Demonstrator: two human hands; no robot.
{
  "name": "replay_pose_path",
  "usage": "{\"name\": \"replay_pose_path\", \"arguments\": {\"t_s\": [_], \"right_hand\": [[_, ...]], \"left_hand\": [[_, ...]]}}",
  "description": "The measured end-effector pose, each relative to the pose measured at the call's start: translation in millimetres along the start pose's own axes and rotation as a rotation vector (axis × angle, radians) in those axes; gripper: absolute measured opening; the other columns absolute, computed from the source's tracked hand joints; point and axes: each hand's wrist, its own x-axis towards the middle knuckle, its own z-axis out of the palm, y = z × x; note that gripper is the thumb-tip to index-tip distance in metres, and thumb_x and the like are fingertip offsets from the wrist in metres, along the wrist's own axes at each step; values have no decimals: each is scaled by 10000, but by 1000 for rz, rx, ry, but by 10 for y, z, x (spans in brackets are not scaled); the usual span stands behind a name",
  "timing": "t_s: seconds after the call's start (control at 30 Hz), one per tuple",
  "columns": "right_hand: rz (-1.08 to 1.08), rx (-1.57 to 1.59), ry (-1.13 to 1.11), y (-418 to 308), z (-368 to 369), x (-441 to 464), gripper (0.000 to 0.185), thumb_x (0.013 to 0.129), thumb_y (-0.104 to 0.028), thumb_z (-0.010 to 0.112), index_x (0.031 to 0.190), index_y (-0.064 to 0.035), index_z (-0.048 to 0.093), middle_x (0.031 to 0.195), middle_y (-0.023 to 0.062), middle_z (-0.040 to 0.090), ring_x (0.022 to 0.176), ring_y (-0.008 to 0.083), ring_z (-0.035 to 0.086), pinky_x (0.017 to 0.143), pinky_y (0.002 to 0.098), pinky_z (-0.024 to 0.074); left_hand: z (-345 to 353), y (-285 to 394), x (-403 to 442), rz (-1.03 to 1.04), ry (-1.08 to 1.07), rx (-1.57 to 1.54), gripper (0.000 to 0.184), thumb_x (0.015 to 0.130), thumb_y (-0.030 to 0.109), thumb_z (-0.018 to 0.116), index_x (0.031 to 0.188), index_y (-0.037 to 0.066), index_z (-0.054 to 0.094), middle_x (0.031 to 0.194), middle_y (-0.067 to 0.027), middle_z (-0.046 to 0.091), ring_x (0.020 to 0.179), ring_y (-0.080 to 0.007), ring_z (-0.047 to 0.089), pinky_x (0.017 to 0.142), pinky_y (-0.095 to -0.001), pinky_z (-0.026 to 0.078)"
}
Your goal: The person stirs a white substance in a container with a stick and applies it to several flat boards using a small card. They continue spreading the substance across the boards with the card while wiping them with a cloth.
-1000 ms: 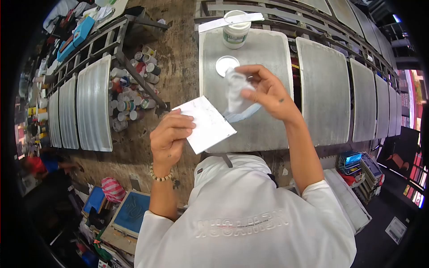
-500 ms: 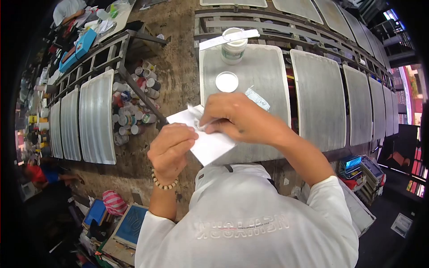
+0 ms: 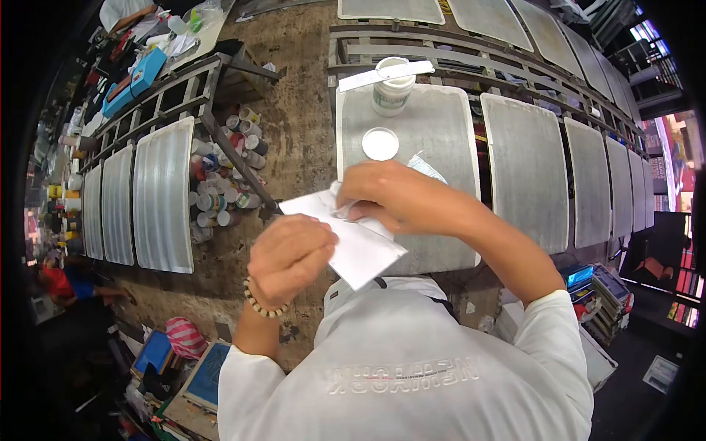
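Note:
A flat white rectangular sheet [image 3: 360, 257], stiff-looking, is held tilted in front of my body. My left hand [image 3: 293, 253], with a beaded bracelet on the wrist, is closed on its left edge. From above, my right hand [image 3: 379, 192] pinches a crumpled whitish piece [image 3: 344, 211] against the sheet's upper part; whether this is cloth, paper or film I cannot tell. Beyond my hands, a round white lid [image 3: 380, 143] lies on a grey panel [image 3: 441, 121]. Behind it stands an uncovered white tub [image 3: 392, 99] with a white strip [image 3: 382, 76] across its top.
A small printed paper [image 3: 425, 167] lies partly behind my right arm. More grey panels [image 3: 524, 162] line the wooden frame [image 3: 456, 55] to the right. Used tubs [image 3: 220, 195] are heaped on the floor at left. A person's arm [image 3: 132, 18] shows at upper left.
Both hands and the white sheet have come slightly lower in view, and more of the sheet's lower corner shows. The crumpled piece stays in my right hand. The camera view has shifted a little.

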Motion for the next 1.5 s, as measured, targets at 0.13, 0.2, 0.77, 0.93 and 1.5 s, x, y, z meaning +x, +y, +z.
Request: {"name": "replay_pose_path", "arguments": {"t_s": [0.13,0.2,0.77,0.93,1.5], "right_hand": [[115,29,-81,-85,-98,-108,141,839,-27,680,978,-10,669,910,140,647,921,350,627,810,440,486],[66,-6,-20,22,33,-21,153,842,-30,677,993,-8,664,916,143,648,924,353,627,812,440,486],[164,48,-47,-4,-369,-733,139,870,-10,649,999,39,627,899,162,643,871,353,624,784,414,498],[643,156,409,414,-273,-1598,192,931,-112,657,1065,25,639,980,116,686,894,218,642,843,339,487],[933,241,810,1895,340,-2030,433,877,-375,706,832,39,588,791,127,583,793,219,578,746,351,468]], "left_hand": [[47,0,-23,32,15,-15,105,784,44,716,835,-9,640,841,-113,714,785,-272,704,718,-413,600],[103,148,80,65,-41,-61,105,792,48,714,845,-8,643,845,-112,714,795,-270,704,719,-413,600],[65,-406,-126,-107,54,101,143,725,-58,723,864,-36,698,830,-149,710,755,-281,704,703,-342,571],[830,-1099,-1242,-1215,213,-565,188,867,-28,748,1033,-12,661,930,-19,681,811,-117,651,710,-249,519],[1546,-1622,-1297,-928,-69,483,392,742,274,874,947,1,681,923,-165,655,864,-328,625,789,-424,509]]}}
